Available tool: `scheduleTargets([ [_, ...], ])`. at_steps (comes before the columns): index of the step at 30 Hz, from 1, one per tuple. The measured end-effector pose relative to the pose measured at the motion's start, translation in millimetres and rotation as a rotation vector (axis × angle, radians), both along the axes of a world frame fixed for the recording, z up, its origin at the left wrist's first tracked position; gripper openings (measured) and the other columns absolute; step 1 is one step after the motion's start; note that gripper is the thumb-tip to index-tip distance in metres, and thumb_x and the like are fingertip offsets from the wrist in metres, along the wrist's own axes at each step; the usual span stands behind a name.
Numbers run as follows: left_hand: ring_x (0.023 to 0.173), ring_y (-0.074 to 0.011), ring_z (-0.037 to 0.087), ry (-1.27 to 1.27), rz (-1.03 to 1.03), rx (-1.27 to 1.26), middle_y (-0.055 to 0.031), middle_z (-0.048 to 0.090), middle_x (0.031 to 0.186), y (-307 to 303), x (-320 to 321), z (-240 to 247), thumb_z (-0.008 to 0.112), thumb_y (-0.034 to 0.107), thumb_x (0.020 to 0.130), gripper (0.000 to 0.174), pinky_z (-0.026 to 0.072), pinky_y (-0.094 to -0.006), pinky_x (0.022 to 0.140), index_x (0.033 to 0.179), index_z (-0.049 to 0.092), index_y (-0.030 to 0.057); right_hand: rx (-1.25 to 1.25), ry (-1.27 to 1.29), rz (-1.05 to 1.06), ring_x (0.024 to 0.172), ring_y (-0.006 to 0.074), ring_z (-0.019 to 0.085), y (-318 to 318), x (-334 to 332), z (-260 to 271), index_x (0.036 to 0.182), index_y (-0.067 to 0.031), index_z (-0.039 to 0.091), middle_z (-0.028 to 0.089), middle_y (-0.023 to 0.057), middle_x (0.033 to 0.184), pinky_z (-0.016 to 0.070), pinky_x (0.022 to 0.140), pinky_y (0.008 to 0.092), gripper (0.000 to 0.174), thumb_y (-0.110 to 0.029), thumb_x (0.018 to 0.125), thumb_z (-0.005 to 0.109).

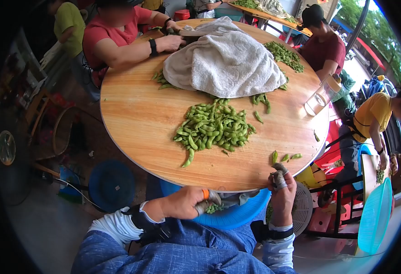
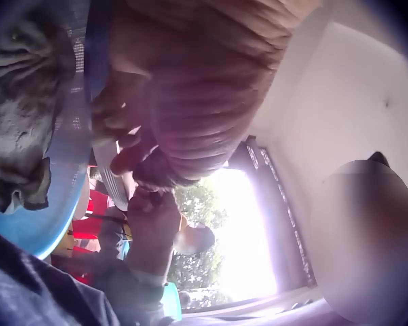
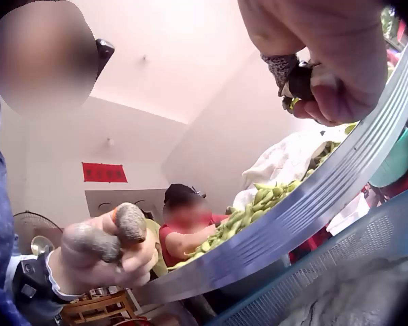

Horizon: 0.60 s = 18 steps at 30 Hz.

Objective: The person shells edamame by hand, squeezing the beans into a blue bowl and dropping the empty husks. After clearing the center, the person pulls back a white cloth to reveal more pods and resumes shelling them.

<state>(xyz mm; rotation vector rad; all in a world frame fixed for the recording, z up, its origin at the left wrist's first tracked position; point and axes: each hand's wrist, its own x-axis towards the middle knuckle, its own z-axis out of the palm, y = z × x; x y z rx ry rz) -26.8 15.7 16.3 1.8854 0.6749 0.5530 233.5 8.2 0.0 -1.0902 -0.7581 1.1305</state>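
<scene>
Green pods point(image 1: 214, 125) lie heaped on the round wooden table point(image 1: 136, 132). Just off its near edge, my left hand point(image 1: 184, 202) is curled, with grey wrapping on its fingertips and an orange band; nothing shows in its grip. Beneath it are small green beans point(image 1: 214, 208) in a blue basin point(image 1: 237, 219). My right hand point(image 1: 282, 196), also wrapped at the fingertips, is at the table edge near a few loose pods point(image 1: 296, 156). In the right wrist view, the right hand point(image 3: 333, 75) pinches a green pod point(image 3: 294, 103), mostly hidden by its fingers.
A white towel point(image 1: 230, 64) covers a mound at the table's far side. A clear cup point(image 1: 317, 102) stands at the right edge. Several people sit or stand around. Grey cloth point(image 2: 21, 115) lies in the basin; a grey strainer point(image 1: 302, 208) is beside it.
</scene>
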Motion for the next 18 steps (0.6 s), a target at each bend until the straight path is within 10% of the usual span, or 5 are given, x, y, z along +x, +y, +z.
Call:
scheduleTargets([
  [6, 0.073, -0.026, 0.057, -0.036, 0.021, 0.299, -0.0111, 0.059, 0.081, 16.5, 8.3, 4.2, 0.062, 0.008, 0.072, 0.017, 0.0462, -0.0308, 0.065, 0.087, 0.058, 0.0019, 0.074, -0.349, 0.094, 0.077, 0.0107, 0.054, 3.9, -24.1, -1.7, 0.103, 0.0037, 0.051, 0.056, 0.0035, 0.087, 0.0437, 0.07, 0.0227, 0.024, -0.004, 0.081, 0.053],
  [10, 0.065, -0.0286, 0.057, 0.099, 0.473, 0.458, -0.0154, 0.057, 0.071, 65.8, 12.7, 5.8, 0.061, 0.008, 0.072, 0.015, 0.0464, -0.0337, 0.057, 0.084, 0.058, -0.0005, 0.081, -0.463, 0.109, 0.078, 0.0097, 0.055, 16.7, -34.8, -11.1, 0.1, 0.0052, 0.054, 0.059, 0.0055, 0.086, 0.0442, 0.071, 0.0226, 0.022, -0.002, 0.079, 0.054],
  [13, 0.066, -0.0334, 0.052, 0.266, 0.542, 0.88, -0.0158, 0.054, 0.069, 102.4, 19.3, -0.8, 0.059, 0.009, 0.068, 0.018, 0.0435, -0.0395, 0.062, 0.083, 0.054, -0.0007, 0.113, -0.638, 0.057, 0.076, 0.0093, 0.055, 17.9, -38.2, -13.6, 0.097, 0.0057, 0.055, 0.06, 0.0061, 0.083, 0.0444, 0.069, 0.0226, 0.02, -0.002, 0.078, 0.055],
  [18, 0.07, -0.0314, 0.053, 0.482, 0.479, 0.827, -0.014, 0.053, 0.068, 121.5, 27.6, -8.2, 0.054, 0.004, 0.064, 0.009, 0.0428, -0.0402, 0.064, 0.072, 0.051, 0.0016, 0.102, -0.575, 0.04, 0.075, 0.0107, 0.057, 15.5, -38.1, -10.1, 0.096, 0.0056, 0.056, 0.061, 0.0084, 0.081, 0.0454, 0.068, 0.0227, 0.02, -0.003, 0.077, 0.056],
])
